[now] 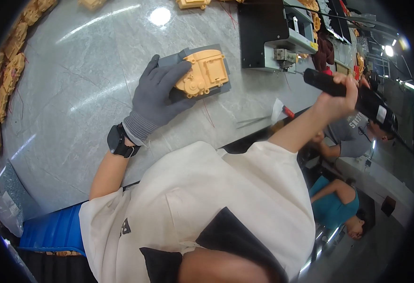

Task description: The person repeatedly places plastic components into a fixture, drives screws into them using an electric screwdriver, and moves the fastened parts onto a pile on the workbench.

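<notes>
A yellow plastic housing (208, 70) with a raised rectangular frame and round bosses sits in a dark grey fixture block (223, 89) on the table. My left hand (157, 94), in a grey knitted glove, grips the housing's left side, with the fingers at its upper left edge and the thumb along its lower edge. Bare and raised to the right of the table, my right hand (341, 99) is closed round a black electric screwdriver (374, 106). The tool is tilted, well apart from the housing, and its bit cannot be made out.
Yellow housings (11, 80) line the table's left edge in a row. A black and metal machine (266, 47) stands at the back right. Tweezers (254, 121) and a red-capped tube (287, 112) lie near the right edge. Two people (337, 200) sit off to the right.
</notes>
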The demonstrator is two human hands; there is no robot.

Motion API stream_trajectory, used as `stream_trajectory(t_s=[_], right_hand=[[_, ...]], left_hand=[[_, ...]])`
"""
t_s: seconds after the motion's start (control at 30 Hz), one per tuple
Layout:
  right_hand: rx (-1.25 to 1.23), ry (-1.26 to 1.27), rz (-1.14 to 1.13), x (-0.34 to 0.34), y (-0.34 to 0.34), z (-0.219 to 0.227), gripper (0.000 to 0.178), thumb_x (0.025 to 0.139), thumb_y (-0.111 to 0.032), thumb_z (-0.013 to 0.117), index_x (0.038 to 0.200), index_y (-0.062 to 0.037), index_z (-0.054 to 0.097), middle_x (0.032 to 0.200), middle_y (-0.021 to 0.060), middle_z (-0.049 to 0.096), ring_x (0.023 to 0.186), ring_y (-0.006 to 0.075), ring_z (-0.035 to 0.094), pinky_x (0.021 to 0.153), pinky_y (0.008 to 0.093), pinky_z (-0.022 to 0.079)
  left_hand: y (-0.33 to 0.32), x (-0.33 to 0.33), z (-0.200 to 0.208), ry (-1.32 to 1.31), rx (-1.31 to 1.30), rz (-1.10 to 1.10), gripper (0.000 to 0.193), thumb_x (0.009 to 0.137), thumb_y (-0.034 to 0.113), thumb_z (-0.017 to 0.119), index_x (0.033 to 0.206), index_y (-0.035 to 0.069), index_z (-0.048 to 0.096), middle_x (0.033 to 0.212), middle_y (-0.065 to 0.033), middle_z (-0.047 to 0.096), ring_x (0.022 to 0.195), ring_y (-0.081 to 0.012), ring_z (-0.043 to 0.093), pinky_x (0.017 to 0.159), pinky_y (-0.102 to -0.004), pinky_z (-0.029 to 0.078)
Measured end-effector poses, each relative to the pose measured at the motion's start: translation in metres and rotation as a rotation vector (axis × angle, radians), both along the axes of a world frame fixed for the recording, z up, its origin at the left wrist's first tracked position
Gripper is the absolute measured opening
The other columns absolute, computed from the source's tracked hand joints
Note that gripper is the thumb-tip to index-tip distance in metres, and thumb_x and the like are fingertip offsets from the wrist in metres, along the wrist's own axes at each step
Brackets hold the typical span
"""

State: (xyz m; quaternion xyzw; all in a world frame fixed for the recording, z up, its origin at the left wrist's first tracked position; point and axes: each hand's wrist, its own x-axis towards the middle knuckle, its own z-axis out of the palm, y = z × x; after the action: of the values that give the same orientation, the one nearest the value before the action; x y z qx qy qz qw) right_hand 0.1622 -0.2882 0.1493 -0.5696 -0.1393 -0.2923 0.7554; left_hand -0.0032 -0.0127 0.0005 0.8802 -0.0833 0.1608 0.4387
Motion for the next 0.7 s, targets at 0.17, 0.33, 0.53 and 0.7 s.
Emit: stream_trajectory(t_s=[0.17,0.33,0.53,0.7], right_hand=[[-0.220,0.006,-0.137,0.019,0.035,-0.015,0.034,0.062,0.012,0.055,0.095,0.0082,0.047,0.059,0.0110,0.052,0.045,0.0176,0.050,0.051,0.0276,0.046],[-0.289,0.044,-0.085,0.017,0.033,-0.018,0.029,0.061,0.011,0.056,0.088,0.0065,0.047,0.057,0.0109,0.053,0.045,0.0171,0.051,0.051,0.0270,0.044],[-0.079,0.215,0.159,-0.046,0.037,-0.024,0.031,0.065,0.005,0.053,0.095,-0.0006,0.049,0.059,0.0052,0.046,0.045,0.0168,0.045,0.053,0.0338,0.042],[-0.119,-0.073,0.821,-0.105,0.094,-0.017,0.046,0.073,0.005,0.050,0.114,-0.0031,0.033,0.062,0.0089,0.048,0.049,0.0186,0.048,0.054,0.0358,0.042]], left_hand=[[-0.003,0.003,0.005,-0.024,0.087,0.039,0.071,0.060,0.020,0.079,0.122,0.008,0.047,0.117,-0.0101,0.055,0.112,-0.0295,0.050,0.103,-0.0457,0.032],[-0.004,0.003,0.004,-0.083,0.116,0.093,0.072,0.061,0.022,0.079,0.123,0.008,0.046,0.121,-0.0098,0.052,0.116,-0.0342,0.044,0.099,-0.0428,0.036],[-0.005,0.003,-0.001,-0.091,0.085,0.123,0.069,0.061,0.030,0.078,0.121,0.011,0.048,0.117,-0.0091,0.051,0.109,-0.0311,0.047,0.095,-0.0412,0.040],[-0.004,0.002,-0.001,-0.118,0.002,0.129,0.065,0.062,0.029,0.076,0.120,0.014,0.050,0.108,-0.0094,0.054,0.103,-0.0297,0.050,0.094,-0.0426,0.040]])
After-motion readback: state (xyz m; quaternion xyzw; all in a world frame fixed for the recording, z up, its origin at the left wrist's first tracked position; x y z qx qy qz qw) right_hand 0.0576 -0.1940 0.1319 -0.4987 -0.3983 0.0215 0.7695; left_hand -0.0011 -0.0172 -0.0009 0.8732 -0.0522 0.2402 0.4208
